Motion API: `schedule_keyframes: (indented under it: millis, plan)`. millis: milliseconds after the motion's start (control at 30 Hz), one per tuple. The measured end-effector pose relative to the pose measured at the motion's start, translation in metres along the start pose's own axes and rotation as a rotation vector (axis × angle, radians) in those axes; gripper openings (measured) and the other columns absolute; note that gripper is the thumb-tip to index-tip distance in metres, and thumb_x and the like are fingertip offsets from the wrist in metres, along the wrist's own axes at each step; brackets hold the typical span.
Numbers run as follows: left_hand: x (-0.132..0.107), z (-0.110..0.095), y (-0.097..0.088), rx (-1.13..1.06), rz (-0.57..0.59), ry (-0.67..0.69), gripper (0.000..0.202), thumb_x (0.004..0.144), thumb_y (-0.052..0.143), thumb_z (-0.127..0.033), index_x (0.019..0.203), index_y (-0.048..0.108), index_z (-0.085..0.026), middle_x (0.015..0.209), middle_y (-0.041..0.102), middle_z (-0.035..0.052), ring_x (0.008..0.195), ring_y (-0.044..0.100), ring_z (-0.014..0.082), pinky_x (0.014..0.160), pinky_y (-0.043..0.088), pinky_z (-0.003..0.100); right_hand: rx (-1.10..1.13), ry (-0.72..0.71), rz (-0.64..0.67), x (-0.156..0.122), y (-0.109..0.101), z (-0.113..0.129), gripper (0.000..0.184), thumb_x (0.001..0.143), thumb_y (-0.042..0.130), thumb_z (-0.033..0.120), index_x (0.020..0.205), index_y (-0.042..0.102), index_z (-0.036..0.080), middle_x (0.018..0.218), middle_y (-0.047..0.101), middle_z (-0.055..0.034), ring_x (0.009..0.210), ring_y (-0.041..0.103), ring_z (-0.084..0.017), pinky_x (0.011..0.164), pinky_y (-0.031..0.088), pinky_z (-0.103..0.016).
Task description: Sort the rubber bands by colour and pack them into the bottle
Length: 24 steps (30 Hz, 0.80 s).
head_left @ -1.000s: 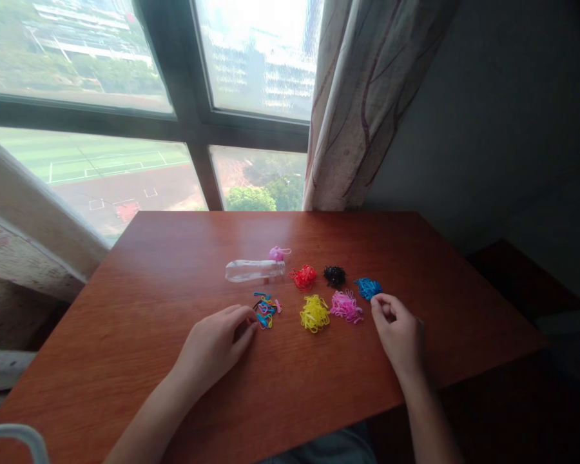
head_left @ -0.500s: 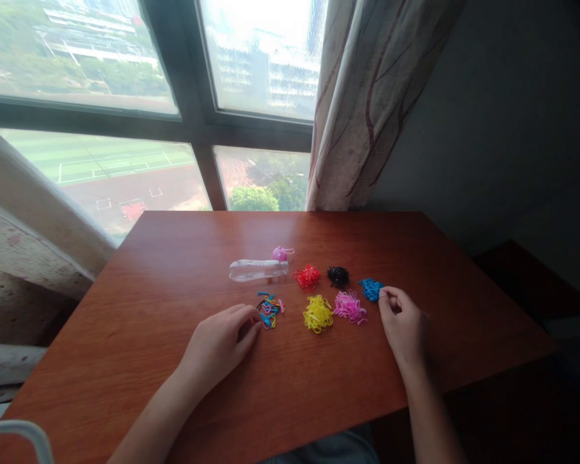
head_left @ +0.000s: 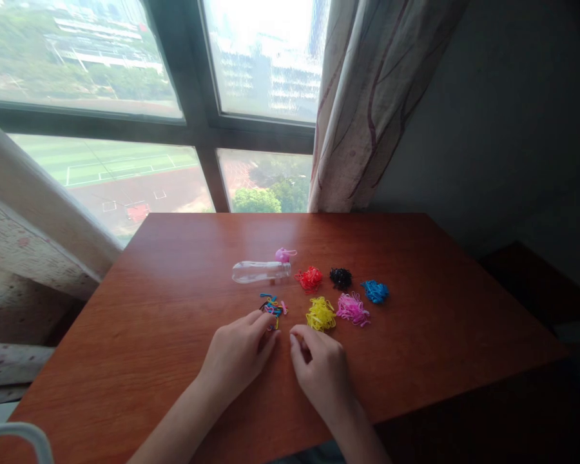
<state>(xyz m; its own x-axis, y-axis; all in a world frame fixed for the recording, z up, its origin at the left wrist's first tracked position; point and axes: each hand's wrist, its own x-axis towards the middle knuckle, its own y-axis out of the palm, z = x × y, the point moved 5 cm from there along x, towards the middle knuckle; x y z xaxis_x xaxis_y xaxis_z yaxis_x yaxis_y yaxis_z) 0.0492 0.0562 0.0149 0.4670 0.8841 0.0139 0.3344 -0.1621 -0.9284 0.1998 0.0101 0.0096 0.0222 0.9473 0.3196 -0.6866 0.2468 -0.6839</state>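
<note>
A small mixed pile of coloured rubber bands (head_left: 273,305) lies left of centre on the table. My left hand (head_left: 239,348) rests at its near edge, fingers curved and slightly apart, partly covering it. Just to the right, my right hand (head_left: 321,364) has thumb and forefinger pinched together; whatever is between them is too small to make out. Beyond and beside it lie sorted heaps: yellow bands (head_left: 321,314), pink bands (head_left: 352,309), red bands (head_left: 309,279), black bands (head_left: 341,278) and blue bands (head_left: 375,292).
A clear plastic bottle (head_left: 258,272) lies on its side behind the mixed pile, with a pink cap with a loop (head_left: 283,255) by its mouth. The brown wooden table (head_left: 149,322) meets a window at the back. A white curved tube (head_left: 22,430) shows at lower left.
My right hand has left the blue heap and come leftward and nearer, stopping beside my left hand. My left hand has shifted slightly right, over the mixed pile's edge.
</note>
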Motion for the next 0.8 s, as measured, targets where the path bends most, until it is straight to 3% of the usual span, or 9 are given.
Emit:
schedule_keyframes:
  millis: [167, 567, 800]
  plan:
    - [0.000, -0.003, 0.003, 0.101, -0.007, 0.012, 0.017, 0.096, 0.044, -0.030, 0.101, 0.059, -0.024, 0.099, 0.071, 0.0033, 0.086, 0.069, 0.0215, 0.067, 0.045, 0.028, 0.013, -0.010, 0.053, -0.003, 0.001, -0.002, 0.017, 0.092, 0.050, 0.016, 0.091, 0.066, 0.021, 0.072, 0.067, 0.0004, 0.063, 0.062, -0.014, 0.063, 0.039, -0.024]
    - [0.002, -0.004, 0.002, 0.094, -0.069, 0.103, 0.018, 0.097, 0.042, -0.023, 0.097, 0.060, -0.023, 0.093, 0.072, 0.0021, 0.080, 0.069, 0.0185, 0.064, 0.044, 0.025, -0.009, -0.024, 0.066, -0.003, 0.003, -0.002, 0.018, 0.091, 0.049, 0.017, 0.092, 0.066, 0.022, 0.070, 0.066, 0.0008, 0.064, 0.062, -0.015, 0.063, 0.038, -0.023]
    - [0.013, -0.013, -0.015, -0.033, -0.148, 0.175, 0.019, 0.096, 0.045, -0.026, 0.094, 0.064, -0.021, 0.085, 0.071, 0.0021, 0.071, 0.065, 0.0147, 0.062, 0.043, 0.024, -0.116, -0.056, 0.141, -0.008, 0.005, 0.004, 0.019, 0.093, 0.046, 0.016, 0.081, 0.060, 0.022, 0.070, 0.064, 0.0001, 0.067, 0.060, -0.015, 0.061, 0.031, -0.026]
